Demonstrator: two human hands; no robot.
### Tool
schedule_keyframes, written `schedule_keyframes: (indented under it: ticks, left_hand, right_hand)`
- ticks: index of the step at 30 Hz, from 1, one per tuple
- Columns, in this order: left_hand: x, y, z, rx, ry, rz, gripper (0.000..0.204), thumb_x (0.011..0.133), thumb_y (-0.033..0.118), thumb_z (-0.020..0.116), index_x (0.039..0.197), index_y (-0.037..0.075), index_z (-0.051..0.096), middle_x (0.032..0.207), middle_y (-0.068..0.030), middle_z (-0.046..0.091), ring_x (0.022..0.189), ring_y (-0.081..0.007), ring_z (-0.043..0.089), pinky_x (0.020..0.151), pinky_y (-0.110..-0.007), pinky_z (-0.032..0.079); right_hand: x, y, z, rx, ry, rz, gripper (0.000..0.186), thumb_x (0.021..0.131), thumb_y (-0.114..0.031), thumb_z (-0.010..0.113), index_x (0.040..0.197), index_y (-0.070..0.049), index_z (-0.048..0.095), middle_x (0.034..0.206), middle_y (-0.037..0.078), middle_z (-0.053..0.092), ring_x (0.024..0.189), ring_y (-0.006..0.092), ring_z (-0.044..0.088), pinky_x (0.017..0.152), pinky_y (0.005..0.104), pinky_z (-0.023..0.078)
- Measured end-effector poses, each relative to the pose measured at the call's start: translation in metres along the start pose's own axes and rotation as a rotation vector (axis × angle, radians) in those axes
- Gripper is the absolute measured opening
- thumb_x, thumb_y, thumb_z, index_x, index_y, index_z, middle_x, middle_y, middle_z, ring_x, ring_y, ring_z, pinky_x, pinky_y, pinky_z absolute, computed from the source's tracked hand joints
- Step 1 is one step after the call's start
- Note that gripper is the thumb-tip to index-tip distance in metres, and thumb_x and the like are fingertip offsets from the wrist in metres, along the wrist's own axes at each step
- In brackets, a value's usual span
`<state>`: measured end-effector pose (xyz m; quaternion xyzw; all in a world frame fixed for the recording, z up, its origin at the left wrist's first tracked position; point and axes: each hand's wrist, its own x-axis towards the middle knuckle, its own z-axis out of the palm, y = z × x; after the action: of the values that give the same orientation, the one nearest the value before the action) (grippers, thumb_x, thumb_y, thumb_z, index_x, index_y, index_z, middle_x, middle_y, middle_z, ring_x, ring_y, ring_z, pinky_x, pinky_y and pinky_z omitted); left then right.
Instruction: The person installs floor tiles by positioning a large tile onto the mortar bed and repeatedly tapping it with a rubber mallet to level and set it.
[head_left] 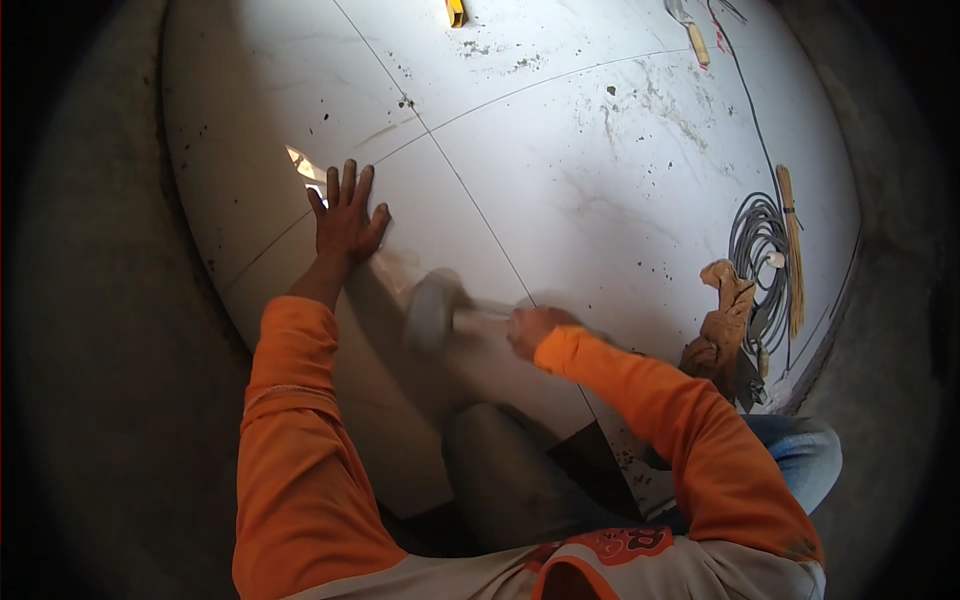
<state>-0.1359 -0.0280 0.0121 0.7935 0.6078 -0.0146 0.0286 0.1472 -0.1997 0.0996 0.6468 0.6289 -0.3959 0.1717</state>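
Your left hand (346,222) lies spread on the near-left tile (450,220), fingers extended across its far edge and gripping nothing; your right hand (538,330) is clenched round the handle of the mallet (432,310). The mallet's blurred head is above or on that tile, inside its right edge; the blur hides whether they touch. A swing straying left could catch your fingers, and a hard, tilted blow by the seam (470,200) could chip the tile's edge.
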Motion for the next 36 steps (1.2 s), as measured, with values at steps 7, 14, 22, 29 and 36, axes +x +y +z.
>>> schedule_keyframes:
  ticks: [7, 14, 22, 29, 36]
  left_hand:
    - [0.051, 0.055, 0.007, -0.036, 0.051, 0.004, 0.066, 0.092, 0.046, 0.038, 0.151, 0.019, 0.025, 0.158, -0.0131, 0.016, 0.145, -0.0391, 0.01, 0.111, -0.067, 0.004]
    - [0.072, 0.065, 0.0, -0.049, 0.076, 0.102, 0.064, 0.091, 0.049, 0.041, 0.149, 0.023, 0.03, 0.156, -0.0151, 0.021, 0.144, -0.0409, 0.014, 0.11, -0.067, 0.006]
    - [0.067, 0.063, 0.008, -0.124, 0.064, 0.132, 0.061, 0.09, 0.047, 0.043, 0.145, 0.022, 0.037, 0.156, -0.0121, 0.024, 0.145, -0.0341, 0.015, 0.111, -0.067, 0.005]
    - [0.066, 0.053, 0.012, -0.138, 0.104, 0.184, 0.058, 0.089, 0.042, 0.045, 0.143, 0.02, 0.04, 0.154, -0.0112, 0.028, 0.145, -0.0332, 0.018, 0.111, -0.066, 0.007]
    - [0.073, 0.062, 0.015, -0.161, 0.156, 0.169, 0.057, 0.088, 0.038, 0.048, 0.142, 0.02, 0.042, 0.152, -0.0129, 0.032, 0.142, -0.0369, 0.023, 0.11, -0.067, 0.011]
  right_hand:
    - [-0.008, 0.017, 0.007, 0.097, 0.155, -0.244, 0.028, 0.075, -0.031, 0.065, 0.091, -0.009, 0.059, 0.08, 0.015, 0.066, 0.078, 0.038, 0.065, 0.073, 0.0493, 0.052]
    - [-0.005, 0.028, 0.01, 0.102, 0.115, -0.18, 0.019, 0.075, -0.026, 0.066, 0.078, -0.009, 0.058, 0.07, 0.018, 0.063, 0.072, 0.0395, 0.064, 0.067, 0.0488, 0.053]
    - [-0.008, 0.031, 0.037, 0.176, 0.007, -0.043, 0.02, 0.078, -0.026, 0.066, 0.083, -0.008, 0.061, 0.074, 0.019, 0.065, 0.074, 0.0408, 0.065, 0.069, 0.0493, 0.053]
    - [-0.022, 0.005, 0.016, -0.073, -0.032, -0.161, 0.032, 0.075, -0.03, 0.069, 0.099, -0.01, 0.06, 0.08, 0.015, 0.067, 0.078, 0.0374, 0.067, 0.072, 0.0511, 0.053]
    - [0.002, 0.051, 0.024, -0.175, -0.051, -0.239, 0.032, 0.072, -0.027, 0.072, 0.098, -0.011, 0.06, 0.079, 0.013, 0.067, 0.076, 0.0366, 0.067, 0.072, 0.0494, 0.053]
